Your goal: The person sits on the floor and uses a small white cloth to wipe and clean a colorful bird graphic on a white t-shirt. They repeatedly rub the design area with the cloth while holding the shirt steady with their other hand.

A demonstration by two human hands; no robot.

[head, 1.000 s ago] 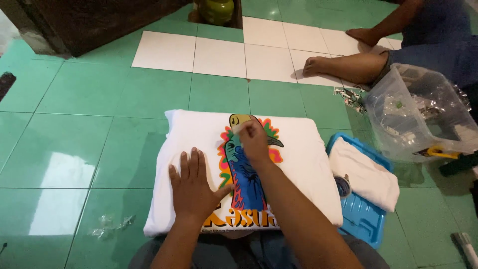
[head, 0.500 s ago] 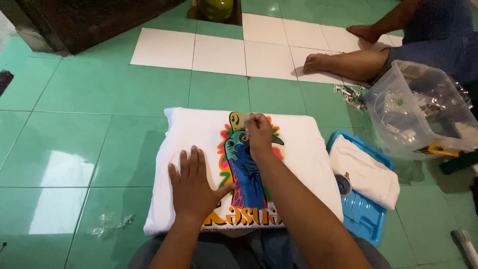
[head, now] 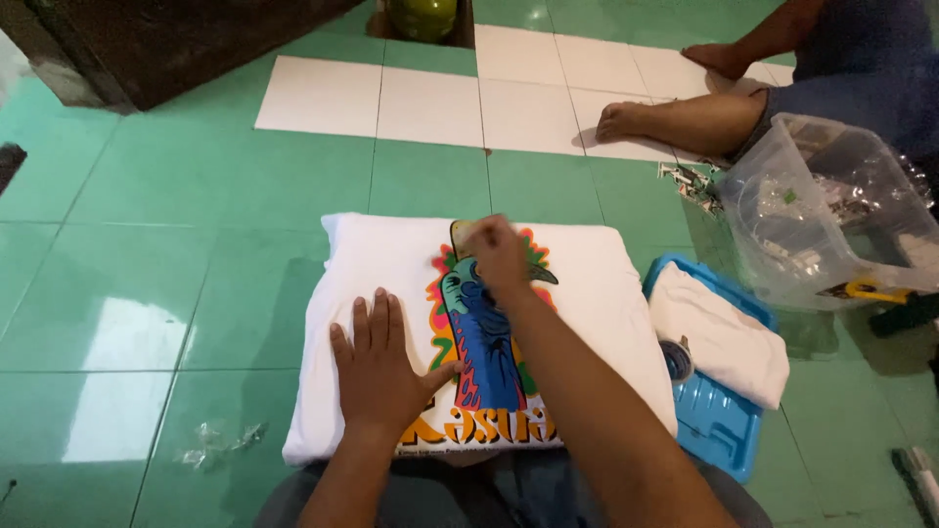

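Observation:
A folded white T-shirt (head: 391,264) lies on the green tile floor in front of me, with a bright multicoloured bird print (head: 484,337) on it. My left hand (head: 381,367) rests flat on the shirt, fingers spread, just left of the print. My right hand (head: 497,256) is at the top of the print with its fingers curled, pressing or pinching at the print's upper edge. Whether those fingers grip a film or only rub the surface is hidden.
A blue tray (head: 719,425) holds a folded white cloth (head: 724,337) to the right of the shirt. Further right stands a clear plastic tub (head: 812,220) with small items. Another person's bare legs (head: 675,117) rest on the white tiles. A crumpled clear scrap (head: 220,440) lies at lower left.
My right hand has slid up the print, from its upper part to its top edge. My left hand stays flat on the shirt.

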